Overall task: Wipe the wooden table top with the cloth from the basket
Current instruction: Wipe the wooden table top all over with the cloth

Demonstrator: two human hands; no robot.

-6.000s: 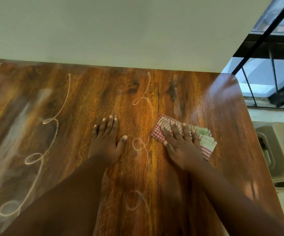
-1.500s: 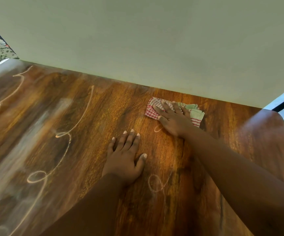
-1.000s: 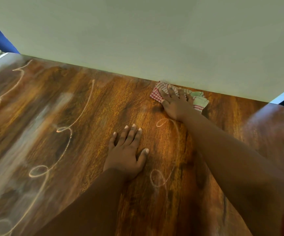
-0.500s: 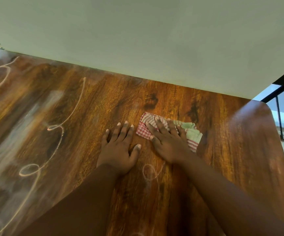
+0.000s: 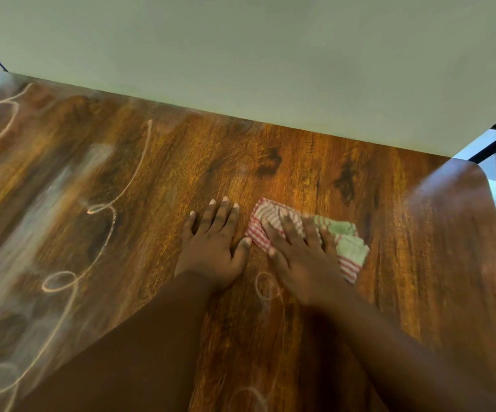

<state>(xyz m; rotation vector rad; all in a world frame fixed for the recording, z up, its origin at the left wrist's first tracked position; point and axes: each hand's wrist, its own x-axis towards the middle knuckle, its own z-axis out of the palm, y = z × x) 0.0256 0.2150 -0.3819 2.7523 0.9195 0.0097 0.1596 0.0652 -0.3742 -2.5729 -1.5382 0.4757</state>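
— Cloth (image 5: 309,233), red-checked and green, lies bunched on the wooden table top (image 5: 419,248), right of middle. See who has it?

— The right hand (image 5: 303,257) presses it flat, fingers spread, slightly blurred. The left hand (image 5: 214,245) rests palm-down just beside it, fingers near together, near the chalk loops (image 5: 59,281).

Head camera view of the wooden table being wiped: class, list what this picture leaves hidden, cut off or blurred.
- Red-checked and green cloth: its middle is hidden under the right hand; motion blur smears its pattern.
- Brown wooden table top: left and near edges are cut off by the frame.
- Basket: not in view.
- Pale looping chalk-like lines: partly hidden under the left forearm.
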